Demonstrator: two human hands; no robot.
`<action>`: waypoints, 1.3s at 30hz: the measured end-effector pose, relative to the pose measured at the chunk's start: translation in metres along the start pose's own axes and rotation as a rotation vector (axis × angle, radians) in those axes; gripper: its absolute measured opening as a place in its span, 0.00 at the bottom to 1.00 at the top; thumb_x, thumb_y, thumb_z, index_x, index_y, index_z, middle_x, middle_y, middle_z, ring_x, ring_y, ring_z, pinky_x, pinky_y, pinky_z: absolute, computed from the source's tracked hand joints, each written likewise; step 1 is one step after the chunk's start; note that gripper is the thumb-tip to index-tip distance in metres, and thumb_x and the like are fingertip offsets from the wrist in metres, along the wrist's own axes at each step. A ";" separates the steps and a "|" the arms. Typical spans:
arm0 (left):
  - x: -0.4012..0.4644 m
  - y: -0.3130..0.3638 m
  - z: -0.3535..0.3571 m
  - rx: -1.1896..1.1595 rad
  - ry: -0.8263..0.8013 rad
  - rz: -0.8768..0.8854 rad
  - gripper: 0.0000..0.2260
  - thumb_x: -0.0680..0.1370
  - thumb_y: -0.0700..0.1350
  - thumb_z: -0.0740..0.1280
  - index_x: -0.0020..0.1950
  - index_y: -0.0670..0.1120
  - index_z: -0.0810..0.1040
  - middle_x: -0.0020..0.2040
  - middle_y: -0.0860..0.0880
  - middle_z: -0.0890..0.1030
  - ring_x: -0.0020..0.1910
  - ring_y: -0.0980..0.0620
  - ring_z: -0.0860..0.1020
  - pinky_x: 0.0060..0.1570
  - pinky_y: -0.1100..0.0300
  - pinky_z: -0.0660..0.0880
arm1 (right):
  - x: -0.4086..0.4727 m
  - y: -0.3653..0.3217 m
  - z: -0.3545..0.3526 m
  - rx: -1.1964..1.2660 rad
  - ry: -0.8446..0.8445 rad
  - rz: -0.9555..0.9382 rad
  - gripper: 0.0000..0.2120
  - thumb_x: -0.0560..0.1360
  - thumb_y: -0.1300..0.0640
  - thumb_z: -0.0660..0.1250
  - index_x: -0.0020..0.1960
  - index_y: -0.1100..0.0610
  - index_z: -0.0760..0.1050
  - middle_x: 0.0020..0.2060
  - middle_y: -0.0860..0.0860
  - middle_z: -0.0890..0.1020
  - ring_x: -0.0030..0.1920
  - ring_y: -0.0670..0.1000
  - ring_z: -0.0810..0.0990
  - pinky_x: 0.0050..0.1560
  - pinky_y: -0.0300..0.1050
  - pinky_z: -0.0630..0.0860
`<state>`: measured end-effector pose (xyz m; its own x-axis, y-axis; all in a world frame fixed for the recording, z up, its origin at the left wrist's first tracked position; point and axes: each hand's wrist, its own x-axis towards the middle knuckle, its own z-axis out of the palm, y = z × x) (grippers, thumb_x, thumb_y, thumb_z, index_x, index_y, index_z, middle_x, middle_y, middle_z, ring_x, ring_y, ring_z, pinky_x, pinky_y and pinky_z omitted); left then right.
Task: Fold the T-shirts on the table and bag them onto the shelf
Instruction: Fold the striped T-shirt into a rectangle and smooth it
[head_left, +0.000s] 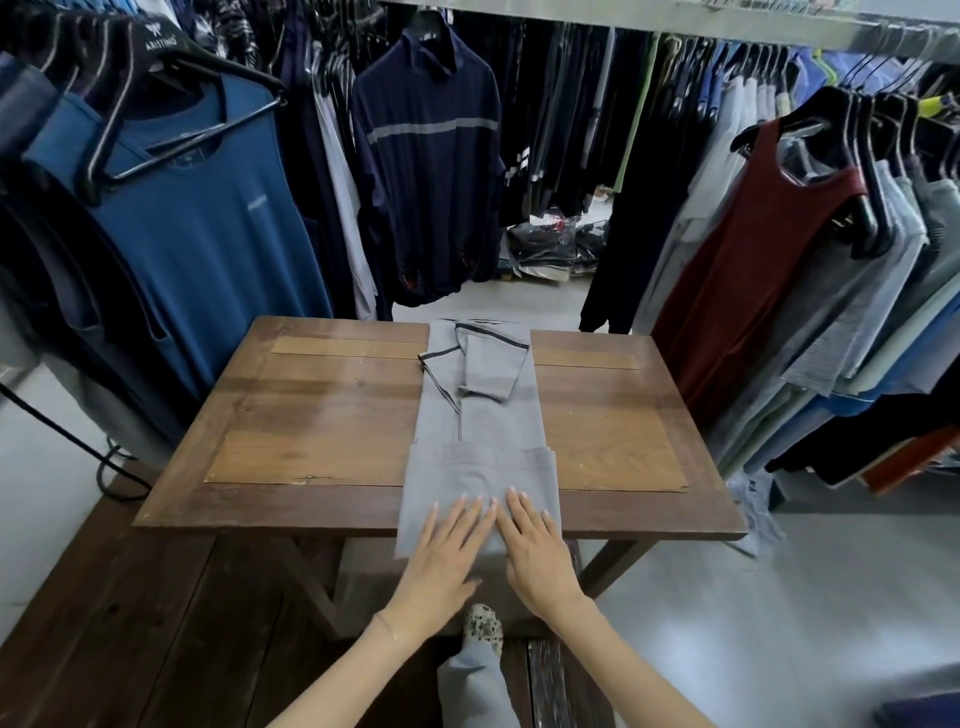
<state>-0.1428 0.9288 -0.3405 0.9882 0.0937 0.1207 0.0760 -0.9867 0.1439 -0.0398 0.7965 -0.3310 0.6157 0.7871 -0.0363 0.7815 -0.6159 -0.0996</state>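
Racks of hanging clothes close in around a wooden table: a blue sleeveless top on a black hanger to the left, a dark navy sweater with a pale chest stripe straight behind, and a dark red tank top on the right among grey and blue garments. Clear-wrapped dark bundles lie on the pale floor beyond the table.

On the tabletop lies 1 grey T-shirt, folded into a narrow strip. Its long axis runs straight away from the person, from the near edge of the table to the far edge, roughly along the table's middle. The collar end points away, at the far edge, where dark-trimmed sleeve cuffs are folded inward across the strip. The hem end points toward the person; it has been doubled over, forming a wider panel whose nearest edge hangs slightly past the table's near edge.

Both hands lie flat on that near panel, side by side and almost touching. The left hand is open, fingers straight and spread a little, palm pressing the cloth. The right hand is likewise flat and open, fingers straight and pointing away along the strip. Neither hand curls around or pinches the fabric.

Below the hands, a grey trouser leg and a patterned shoe show above a dark wooden bench.
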 end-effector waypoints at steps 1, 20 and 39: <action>0.005 0.000 0.003 0.012 -0.043 -0.037 0.55 0.59 0.46 0.80 0.78 0.45 0.50 0.72 0.46 0.69 0.71 0.46 0.68 0.66 0.45 0.67 | 0.000 0.001 -0.001 0.017 0.019 -0.007 0.37 0.58 0.61 0.77 0.67 0.58 0.74 0.66 0.57 0.75 0.65 0.57 0.76 0.59 0.53 0.76; -0.006 -0.074 -0.056 -0.301 -0.153 -0.222 0.18 0.75 0.38 0.60 0.64 0.51 0.73 0.62 0.52 0.77 0.65 0.51 0.71 0.71 0.56 0.62 | -0.008 0.062 -0.042 0.282 -0.132 0.031 0.26 0.71 0.68 0.58 0.67 0.52 0.72 0.68 0.50 0.74 0.72 0.51 0.66 0.66 0.46 0.67; 0.069 -0.088 -0.077 -1.158 0.197 -0.671 0.10 0.82 0.47 0.60 0.48 0.45 0.79 0.46 0.49 0.83 0.46 0.51 0.80 0.46 0.56 0.76 | 0.053 0.075 -0.091 1.119 0.103 0.348 0.13 0.80 0.52 0.62 0.50 0.61 0.79 0.45 0.57 0.83 0.46 0.52 0.80 0.47 0.52 0.78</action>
<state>-0.0919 1.0318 -0.2697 0.7623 0.6229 -0.1758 0.2817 -0.0749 0.9566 0.0603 0.7888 -0.2499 0.8240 0.5441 -0.1582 0.0774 -0.3847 -0.9198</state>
